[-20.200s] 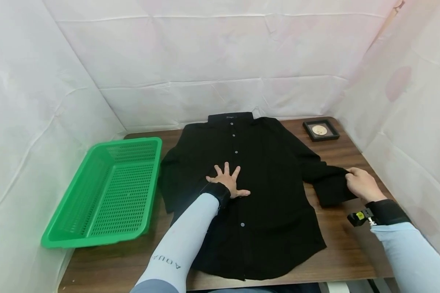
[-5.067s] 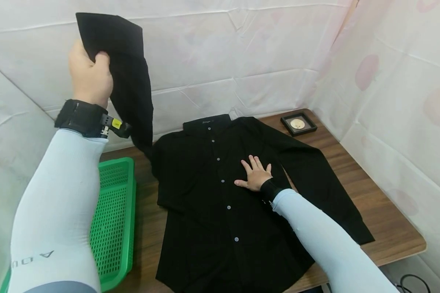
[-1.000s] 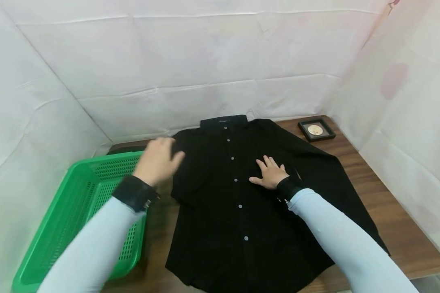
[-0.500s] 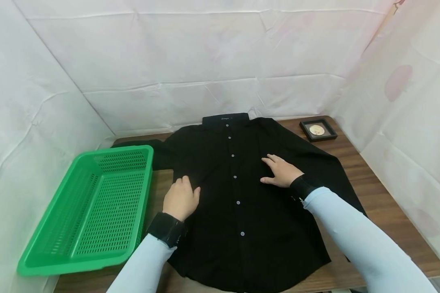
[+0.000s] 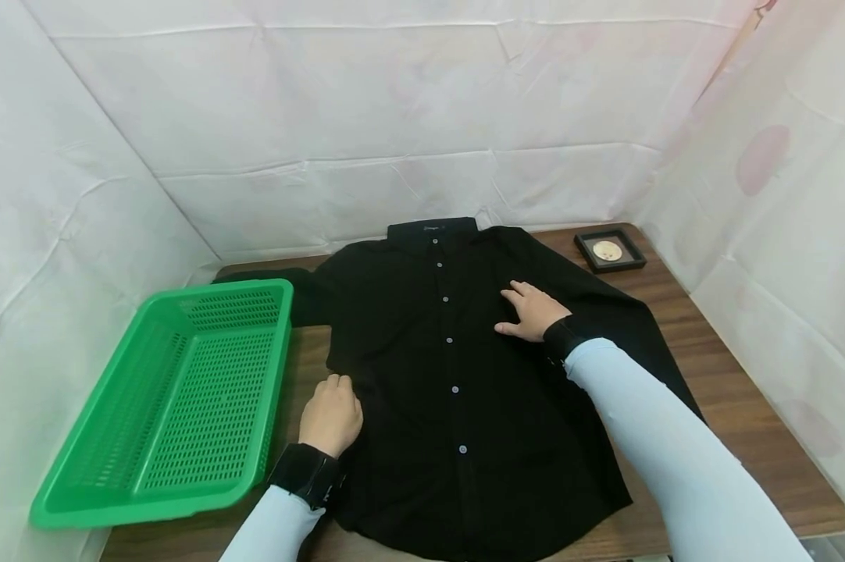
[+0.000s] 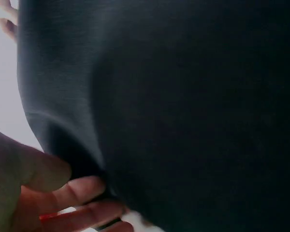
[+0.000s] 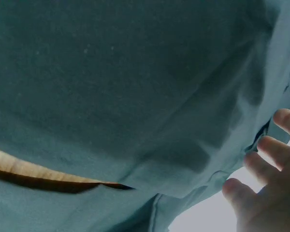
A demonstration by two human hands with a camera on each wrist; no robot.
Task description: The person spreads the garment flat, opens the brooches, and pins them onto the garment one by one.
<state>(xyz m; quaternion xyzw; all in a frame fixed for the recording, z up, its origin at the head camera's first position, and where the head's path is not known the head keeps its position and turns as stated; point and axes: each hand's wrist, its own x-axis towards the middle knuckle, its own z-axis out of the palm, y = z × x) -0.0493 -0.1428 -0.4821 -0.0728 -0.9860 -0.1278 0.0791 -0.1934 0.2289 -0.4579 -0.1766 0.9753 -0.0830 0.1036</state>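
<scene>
find one black shirt laid flat, front up, over the middle of the bench, with the collar at the back edge by the white sheeting and the hem close to the front edge. see wood in a narrow strip between shirt and green basket, and more widely out beyond the right sleeve. count one basket, one black frame with a pale disc near the back right corner, six buttons in sight. read the long axis as front to back, pointing collar-first away; follow the left sleeve sideways, partly hidden behind the basket. count two hands: over the chest, the right hand, spread; at the shirt's left side edge, the left hand, bent, with thumb near forefinger. cannot tell whether pinching cloth there.
</scene>
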